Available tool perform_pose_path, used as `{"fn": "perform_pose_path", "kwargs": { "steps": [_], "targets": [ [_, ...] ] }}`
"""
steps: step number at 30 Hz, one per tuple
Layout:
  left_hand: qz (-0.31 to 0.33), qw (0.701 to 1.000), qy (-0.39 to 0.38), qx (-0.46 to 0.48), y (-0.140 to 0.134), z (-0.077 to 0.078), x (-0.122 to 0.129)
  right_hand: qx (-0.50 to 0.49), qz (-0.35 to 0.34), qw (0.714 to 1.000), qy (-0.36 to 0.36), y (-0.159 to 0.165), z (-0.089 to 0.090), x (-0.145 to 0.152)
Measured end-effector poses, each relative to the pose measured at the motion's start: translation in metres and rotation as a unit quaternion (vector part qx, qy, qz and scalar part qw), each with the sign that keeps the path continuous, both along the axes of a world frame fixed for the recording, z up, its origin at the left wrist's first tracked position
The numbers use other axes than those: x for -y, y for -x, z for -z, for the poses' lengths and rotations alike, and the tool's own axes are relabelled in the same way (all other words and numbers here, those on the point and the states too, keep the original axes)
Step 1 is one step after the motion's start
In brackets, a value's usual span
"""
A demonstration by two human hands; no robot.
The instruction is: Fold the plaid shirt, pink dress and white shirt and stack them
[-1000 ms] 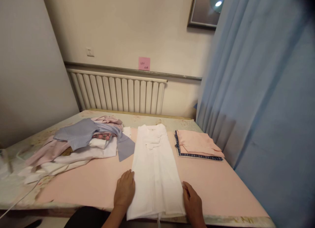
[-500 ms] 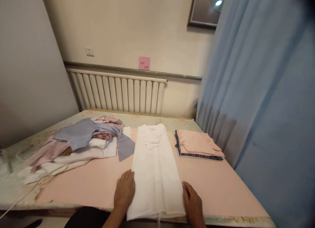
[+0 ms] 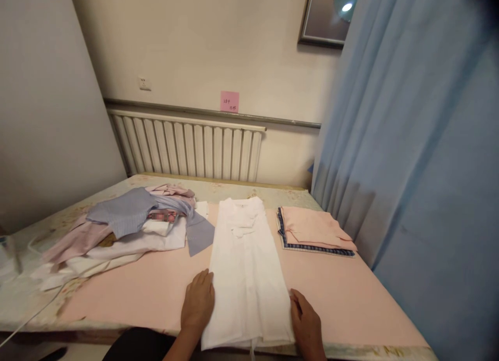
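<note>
A white shirt (image 3: 245, 267), folded lengthwise into a long panel, lies flat with its collar end away from me and its lower edge at the near table edge. My left hand (image 3: 198, 301) is closed at its left side, the fingertips partly hidden by the cloth. On the opposite side my right hand (image 3: 306, 317) pinches the right edge between thumb and fingers. Both hands are at about the same height along the lower half of the shirt. A thin white strip hangs from its bottom edge.
A loose heap of garments (image 3: 128, 220) lies to the left, one blue-grey piece reaching close to the shirt. To the right sits a folded stack topped with pink cloth (image 3: 315, 226). Pink fabric (image 3: 136, 293) covers the table. A blue curtain (image 3: 390, 142) hangs at the right.
Both hands stay at the shirt's sides, with hardly any movement. The view has shifted very slightly.
</note>
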State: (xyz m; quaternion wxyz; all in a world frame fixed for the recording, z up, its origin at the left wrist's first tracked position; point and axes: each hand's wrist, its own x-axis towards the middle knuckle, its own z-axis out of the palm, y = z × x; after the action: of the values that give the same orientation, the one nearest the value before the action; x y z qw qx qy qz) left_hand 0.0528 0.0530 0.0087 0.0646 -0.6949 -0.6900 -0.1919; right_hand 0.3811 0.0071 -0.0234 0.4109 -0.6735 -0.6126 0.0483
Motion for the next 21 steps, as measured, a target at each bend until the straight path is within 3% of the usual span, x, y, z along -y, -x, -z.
{"fn": "perform_pose_path", "kwargs": {
  "steps": [21],
  "targets": [
    [0.002,1.000,-0.009,0.007,0.0000,0.0013,-0.0009,-0.020,-0.003,1.000,0.009,0.0016,-0.0032,0.0018]
  ]
}}
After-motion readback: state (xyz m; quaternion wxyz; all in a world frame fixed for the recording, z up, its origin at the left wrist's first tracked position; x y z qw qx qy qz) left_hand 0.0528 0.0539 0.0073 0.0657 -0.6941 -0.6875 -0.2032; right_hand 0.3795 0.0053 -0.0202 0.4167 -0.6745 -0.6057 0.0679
